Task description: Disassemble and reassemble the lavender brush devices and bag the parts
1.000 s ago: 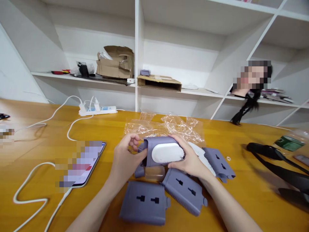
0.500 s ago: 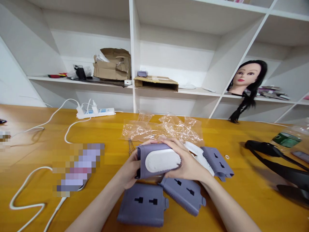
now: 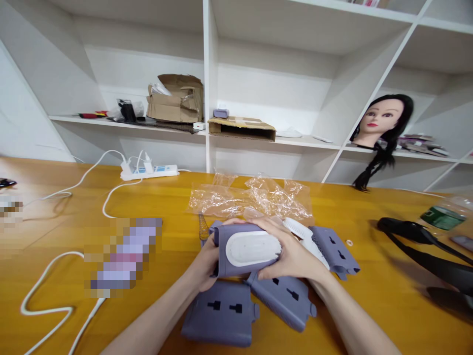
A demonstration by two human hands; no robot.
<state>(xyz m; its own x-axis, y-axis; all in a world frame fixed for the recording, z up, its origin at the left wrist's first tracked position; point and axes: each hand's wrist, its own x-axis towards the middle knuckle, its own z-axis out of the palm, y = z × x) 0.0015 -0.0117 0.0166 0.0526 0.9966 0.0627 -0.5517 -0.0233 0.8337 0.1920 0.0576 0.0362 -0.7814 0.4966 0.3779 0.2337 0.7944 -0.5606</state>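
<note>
Both hands grip a purple-grey plastic casing (image 3: 236, 271) above the table, with a white oval part (image 3: 253, 248) set in the side facing me. My left hand (image 3: 205, 264) is closed around the casing's left end, its fingers mostly hidden. From the right, my right hand (image 3: 293, 251) wraps it, thumb below and fingers over the top. Beneath lie two similar purple-grey casings, one at left (image 3: 218, 323) and one at right (image 3: 286, 303), each with dark cutouts. Another casing (image 3: 334, 249) rests to the right, beside a white comb-like piece (image 3: 297, 229).
Crumpled clear plastic wrap (image 3: 254, 197) lies behind my hands. A power strip (image 3: 150, 171) and white cables are at left, near a blurred-out device (image 3: 127, 254). Black straps (image 3: 424, 251) lie at right. Shelves behind hold cardboard boxes (image 3: 177, 103) and a mannequin head (image 3: 384, 118).
The view has shifted slightly, so the scene sits a little farther right. The casing stays in both hands, turned slightly, and a bit more purple shows behind its left end.
</note>
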